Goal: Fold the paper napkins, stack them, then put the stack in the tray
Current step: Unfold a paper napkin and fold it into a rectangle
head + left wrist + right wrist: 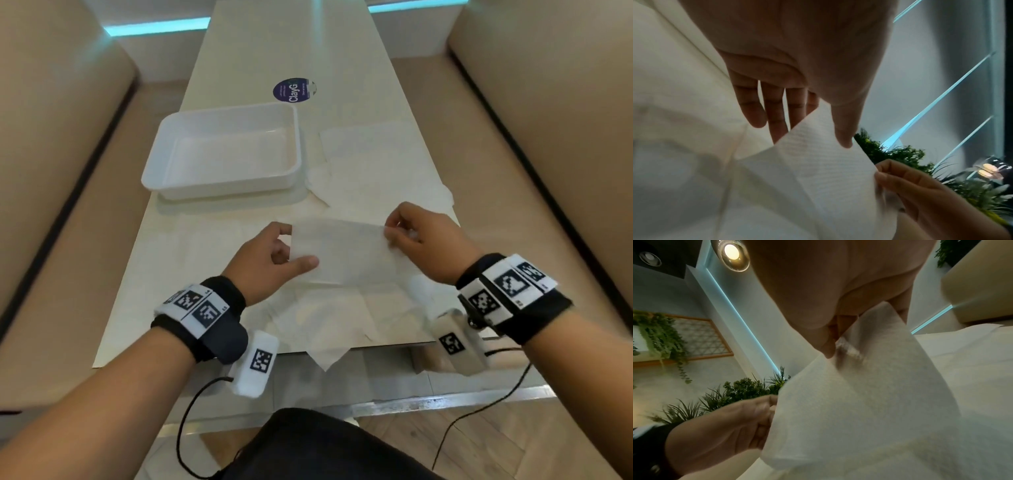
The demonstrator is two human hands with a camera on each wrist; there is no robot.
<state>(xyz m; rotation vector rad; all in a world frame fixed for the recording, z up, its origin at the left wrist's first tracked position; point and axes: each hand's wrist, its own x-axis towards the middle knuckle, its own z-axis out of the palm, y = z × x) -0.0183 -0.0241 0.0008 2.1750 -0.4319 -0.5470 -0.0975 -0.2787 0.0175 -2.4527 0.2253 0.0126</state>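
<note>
Two hands raised above the near end of the table (239, 68), both forearms reaching forward from the lower corners of the head view, wrists banded in black straps with coded markers. Left hand (270, 263) turned palm inward, thumb laid along the near left corner of a held napkin (342, 253), fingers curled behind the sheet; from the left wrist view, thumb tip pressed on the paper's textured face with the fingers (774, 113) spread behind it. Right hand (421, 240) set slightly higher, knuckles up, fingers bent down and pinching the far right corner; from the right wrist view, thumb and fingertips (828, 345) clamped on the sheet's upper edge. Napkin stretched flat between the two grips, held clear of the table, tilted with its far edge up. Beneath and toward the near table edge, several loose napkins (325, 322) lying rumpled, one corner hanging over the rim. More unfolded napkins (370, 164) spread on the right half of the table, just beside a white tray (222, 185) resting on the left half with nothing in it. Round purple sticker (294, 89) beyond the tray. Beige bench seats (68, 137) flanking both sides.
</note>
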